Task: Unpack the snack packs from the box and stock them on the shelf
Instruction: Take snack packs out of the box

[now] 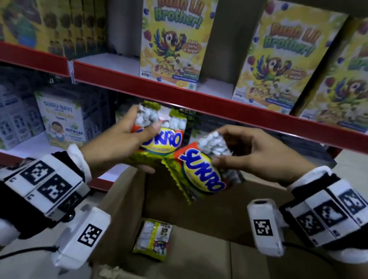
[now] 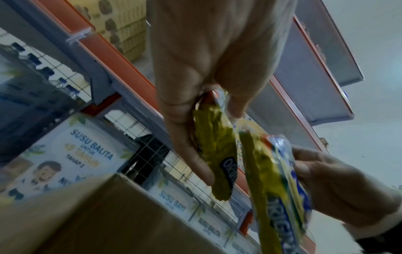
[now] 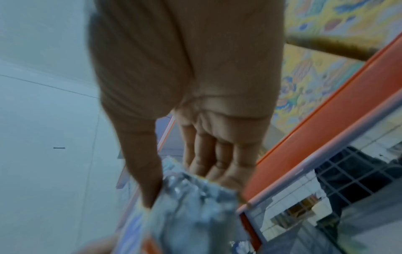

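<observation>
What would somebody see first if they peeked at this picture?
Two shiny Sukro snack packs in the middle: the left hand holds one snack pack, the right hand pinches another pack. Above, bright parrot cereal boxes stand on the red shelf; below, the cardboard box holds one last pack.

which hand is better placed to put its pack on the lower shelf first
Probably the left. The left hand holds its pack upright, right at the lower shelf opening. The right hand pinches its pack tilted, nearer, above the box.
</observation>
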A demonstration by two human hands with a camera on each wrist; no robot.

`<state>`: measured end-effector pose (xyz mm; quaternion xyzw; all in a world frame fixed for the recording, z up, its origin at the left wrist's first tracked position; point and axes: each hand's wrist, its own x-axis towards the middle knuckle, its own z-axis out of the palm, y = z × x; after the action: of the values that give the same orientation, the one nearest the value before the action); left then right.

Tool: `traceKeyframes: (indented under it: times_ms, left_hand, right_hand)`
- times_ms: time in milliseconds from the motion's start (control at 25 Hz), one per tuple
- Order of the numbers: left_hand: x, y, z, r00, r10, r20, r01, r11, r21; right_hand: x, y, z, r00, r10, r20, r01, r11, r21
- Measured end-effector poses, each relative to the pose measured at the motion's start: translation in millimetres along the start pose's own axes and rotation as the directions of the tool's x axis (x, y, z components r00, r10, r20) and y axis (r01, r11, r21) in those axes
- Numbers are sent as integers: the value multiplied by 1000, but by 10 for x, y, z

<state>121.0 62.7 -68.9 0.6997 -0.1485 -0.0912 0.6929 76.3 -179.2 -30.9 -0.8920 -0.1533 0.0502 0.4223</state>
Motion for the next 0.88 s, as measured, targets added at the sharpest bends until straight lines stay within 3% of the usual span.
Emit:
traceKeyframes:
  times_ms: [120,280,360,520,600,680,760,880]
  left_hand:
    - [-97,-30,187,988,-13,151,21,999,-49]
    - [-123,-46,206,972,-19,234,55,988,-146]
    - [-107,-78,138,965,-28,262,57,993,-106]
    - [114,-324,-86,997,-73,35,73,997,14]
    - [177,-484,-213,993,-107,-39,108,994,8]
    - [189,-668,-316,991,-130,-26,130,991,17]
    - [183,-789,-344,991,-130,-1,130,991,19]
    - [222,-870,-374,994,-106,-5,106,994,18]
  right_hand:
    - [28,-48,129,997,-39,-62,50,982,180]
    - [80,-19,243,978,-45,-202,92,969,229]
    - [97,30,346,968,-43,-249,96,974,203]
    - [335,353,517,956,50,-289,-32,997,69]
    - [442,588,609,968,209,-140,-222,972,-82]
    - [569,834,845,919,380,105,-329,886,-326]
    - [684,1074,1217,843,465,271,-245,780,-576]
    - [828,1440,1895,737,536,412,-100,689,-718]
